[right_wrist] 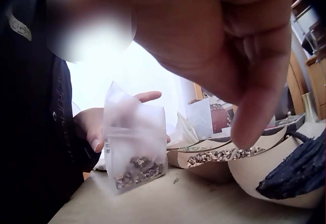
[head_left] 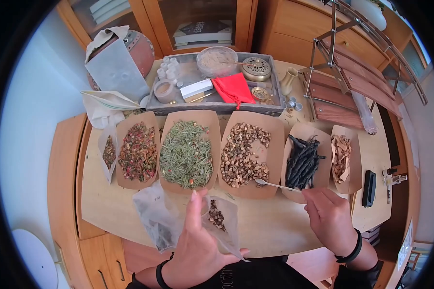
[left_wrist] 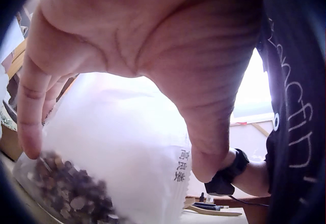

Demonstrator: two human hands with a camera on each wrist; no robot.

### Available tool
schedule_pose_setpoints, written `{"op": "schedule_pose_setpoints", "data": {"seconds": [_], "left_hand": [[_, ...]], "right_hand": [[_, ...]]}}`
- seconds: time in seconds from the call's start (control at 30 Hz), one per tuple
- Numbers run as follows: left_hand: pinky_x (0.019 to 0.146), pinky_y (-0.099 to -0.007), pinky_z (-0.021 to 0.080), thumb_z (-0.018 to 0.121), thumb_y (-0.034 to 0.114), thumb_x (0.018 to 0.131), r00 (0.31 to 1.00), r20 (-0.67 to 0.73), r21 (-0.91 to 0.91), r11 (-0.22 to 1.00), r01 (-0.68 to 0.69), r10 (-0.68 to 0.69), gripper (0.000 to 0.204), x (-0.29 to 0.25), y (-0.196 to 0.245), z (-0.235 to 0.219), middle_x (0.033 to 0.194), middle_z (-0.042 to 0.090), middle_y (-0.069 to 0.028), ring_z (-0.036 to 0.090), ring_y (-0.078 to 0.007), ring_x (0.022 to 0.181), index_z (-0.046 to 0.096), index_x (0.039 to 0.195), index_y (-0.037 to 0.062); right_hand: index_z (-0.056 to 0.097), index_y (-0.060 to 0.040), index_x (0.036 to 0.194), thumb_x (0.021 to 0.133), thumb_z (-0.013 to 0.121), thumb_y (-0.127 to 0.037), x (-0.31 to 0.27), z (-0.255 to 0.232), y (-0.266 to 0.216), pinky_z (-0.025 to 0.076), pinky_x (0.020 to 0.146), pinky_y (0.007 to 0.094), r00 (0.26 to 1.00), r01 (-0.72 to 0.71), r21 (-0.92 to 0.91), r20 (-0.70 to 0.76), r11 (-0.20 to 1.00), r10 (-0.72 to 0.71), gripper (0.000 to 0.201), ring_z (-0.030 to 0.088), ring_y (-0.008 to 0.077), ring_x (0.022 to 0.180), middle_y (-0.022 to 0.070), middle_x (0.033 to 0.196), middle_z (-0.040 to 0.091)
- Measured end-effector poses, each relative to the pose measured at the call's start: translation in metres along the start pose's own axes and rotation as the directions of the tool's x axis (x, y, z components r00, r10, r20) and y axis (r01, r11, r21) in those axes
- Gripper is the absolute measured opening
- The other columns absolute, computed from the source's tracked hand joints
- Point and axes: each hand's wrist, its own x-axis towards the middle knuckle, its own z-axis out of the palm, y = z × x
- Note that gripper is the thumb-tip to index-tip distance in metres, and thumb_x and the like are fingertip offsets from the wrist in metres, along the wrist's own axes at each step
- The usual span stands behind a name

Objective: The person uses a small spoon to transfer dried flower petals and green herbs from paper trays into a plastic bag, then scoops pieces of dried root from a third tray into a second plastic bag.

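My left hand [head_left: 197,236] spans a translucent bag [left_wrist: 122,127], thumb on one side and fingers on the other. Chopped brown root pieces [left_wrist: 76,193] lie in its bottom, and dark print runs down one edge. My right hand [head_left: 329,216] pinches the handle of a small pale spoon [head_left: 270,183]. The spoon's bowl is over the near edge of a brown paper tray [head_left: 262,154] of similar chopped pieces, while its handle crosses the tray of black strips [head_left: 304,161]. In the right wrist view my fingers hide most of the spoon.
More paper trays hold green needle-like herbs [head_left: 185,154], dried petals [head_left: 139,151] and tan flakes [head_left: 341,159]. Another clear bag [head_left: 154,212] lies left of my left hand. Behind stands a grey tray [head_left: 188,107] of incense ware; a folding wooden rack [head_left: 352,86] is back right.
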Motion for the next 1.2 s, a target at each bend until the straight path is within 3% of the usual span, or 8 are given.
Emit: {"op": "schedule_pose_setpoints", "data": {"seconds": [0.43, 0.5, 0.67, 0.73, 0.87, 1.03, 1.13, 1.2], "left_hand": [[0.103, -0.0456, 0.039, 0.094, 0.018, 0.050, 1.000, 0.026, -0.011, 1.000, 0.011, -0.011, 0.149, -0.001, 0.002, 0.001, 0.140, 0.022, -0.0276, 0.040, -0.0376, 0.125, -0.023, 0.141, 0.0040], [0.103, -0.0456, 0.039, 0.094, 0.018, 0.050, 1.000, 0.028, -0.007, 1.000, 0.009, -0.009, 0.149, -0.002, 0.002, 0.002, 0.140, 0.022, -0.0274, 0.040, -0.0375, 0.125, -0.023, 0.141, 0.0039], [0.104, -0.0460, 0.037, 0.094, 0.017, 0.050, 0.998, 0.038, -0.059, 0.997, 0.044, -0.042, 0.149, -0.005, 0.001, 0.003, 0.140, 0.022, -0.0264, 0.040, -0.0372, 0.126, -0.023, 0.140, 0.0024], [0.104, -0.0462, 0.037, 0.094, 0.018, 0.050, 0.999, 0.036, -0.040, 0.999, 0.030, -0.028, 0.149, -0.005, 0.001, 0.002, 0.140, 0.023, -0.0265, 0.040, -0.0375, 0.125, -0.023, 0.140, 0.0018], [0.104, -0.0464, 0.036, 0.095, 0.019, 0.049, 1.000, 0.028, 0.028, 1.000, -0.009, 0.008, 0.149, -0.003, 0.003, -0.001, 0.139, 0.023, -0.0272, 0.040, -0.0386, 0.125, -0.022, 0.140, 0.0006], [0.104, -0.0465, 0.037, 0.095, 0.020, 0.049, 0.999, 0.042, 0.016, 1.000, 0.010, -0.011, 0.149, -0.002, 0.002, -0.001, 0.139, 0.022, -0.0279, 0.040, -0.0394, 0.125, -0.022, 0.139, -0.0001], [0.104, -0.0460, 0.037, 0.095, 0.020, 0.049, 0.998, 0.062, -0.008, 1.000, 0.030, -0.030, 0.149, 0.000, 0.001, 0.000, 0.140, 0.022, -0.0282, 0.039, -0.0391, 0.125, -0.022, 0.139, -0.0006], [0.104, -0.0456, 0.037, 0.095, 0.020, 0.049, 0.997, 0.070, -0.033, 0.999, 0.033, -0.030, 0.149, 0.000, 0.002, 0.000, 0.140, 0.022, -0.0283, 0.039, -0.0390, 0.125, -0.022, 0.139, -0.0007]], "right_hand": [[0.061, 0.0059, 0.099, 0.074, 0.060, 0.010, 0.001, -0.020, -0.010, 0.054, 0.061, 0.0378, 0.999, -0.018, -0.070, 0.031, 0.997, 0.021, 0.026, 0.064, 0.0369, 0.071, 0.0203, 0.086, 0.062], [0.060, 0.0067, 0.100, 0.074, 0.060, 0.011, 0.003, -0.016, -0.018, 0.054, 0.062, 0.0366, 0.997, 0.054, 0.042, -0.058, 0.998, -0.052, 0.026, 0.065, 0.0355, 0.073, 0.0202, 0.088, 0.063], [0.059, 0.0090, 0.100, 0.073, 0.060, 0.010, 0.020, 0.012, -0.027, 0.055, 0.061, 0.0358, 0.958, 0.267, 0.073, -0.132, 0.961, -0.256, 0.026, 0.065, 0.0326, 0.071, 0.0204, 0.087, 0.062], [0.058, 0.0098, 0.099, 0.073, 0.061, 0.008, 0.021, 0.022, -0.027, 0.054, 0.059, 0.0353, 0.972, 0.234, 0.100, -0.040, 0.967, -0.231, 0.026, 0.064, 0.0321, 0.068, 0.0194, 0.084, 0.061], [0.057, 0.0102, 0.099, 0.074, 0.060, 0.007, 0.021, 0.026, -0.015, 0.054, 0.058, 0.0347, 0.970, 0.242, 0.012, -0.025, 0.970, -0.241, 0.025, 0.062, 0.0316, 0.066, 0.0185, 0.083, 0.060], [0.061, 0.0051, 0.094, 0.076, 0.060, 0.007, 0.020, 0.005, -0.012, 0.050, 0.056, 0.0389, 0.993, 0.101, 0.090, -0.076, 0.991, -0.094, 0.018, 0.062, 0.0323, 0.065, 0.0174, 0.075, 0.059], [0.062, 0.0025, 0.090, 0.077, 0.061, 0.006, 0.023, -0.008, -0.007, 0.047, 0.055, 0.0399, 0.983, -0.053, 0.038, -0.177, 0.998, 0.059, 0.014, 0.061, 0.0330, 0.063, 0.0172, 0.070, 0.059], [0.063, 0.0019, 0.088, 0.077, 0.063, 0.005, 0.028, -0.012, -0.005, 0.047, 0.054, 0.0389, 0.977, -0.067, 0.018, -0.201, 0.998, 0.069, 0.011, 0.061, 0.0333, 0.061, 0.0172, 0.069, 0.060]]}}
